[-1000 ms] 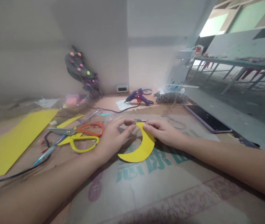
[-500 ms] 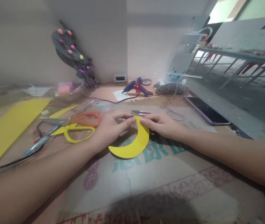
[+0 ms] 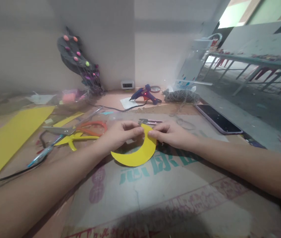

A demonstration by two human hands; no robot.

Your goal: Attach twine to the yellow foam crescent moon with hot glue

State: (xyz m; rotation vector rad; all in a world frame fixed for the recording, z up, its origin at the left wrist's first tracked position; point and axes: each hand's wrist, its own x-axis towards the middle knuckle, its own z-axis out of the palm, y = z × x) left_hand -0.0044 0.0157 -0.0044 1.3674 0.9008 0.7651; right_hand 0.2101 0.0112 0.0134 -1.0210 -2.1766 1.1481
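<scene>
A yellow crescent moon cut-out is held just over a cardboard sheet printed with green characters. My right hand pinches its upper right edge between thumb and fingers. At the upper tip, my left hand is closed too, thumb against the inner side. Small thread snips lie just beyond my fingertips. Left of my left wrist are scissors with orange and yellow handles, the yellow loop partly covered by my forearm.
A blue glue gun, its red light lit, stands on white paper at the back. Grey yarn and a phone lie to the right. Yellow sheet and a dark ornament with coloured balls are left.
The crescent has turned slightly, its lower tip shifting left and up. My left forearm now covers more of the yellow scissor handle. Both hands keep their pinch.
</scene>
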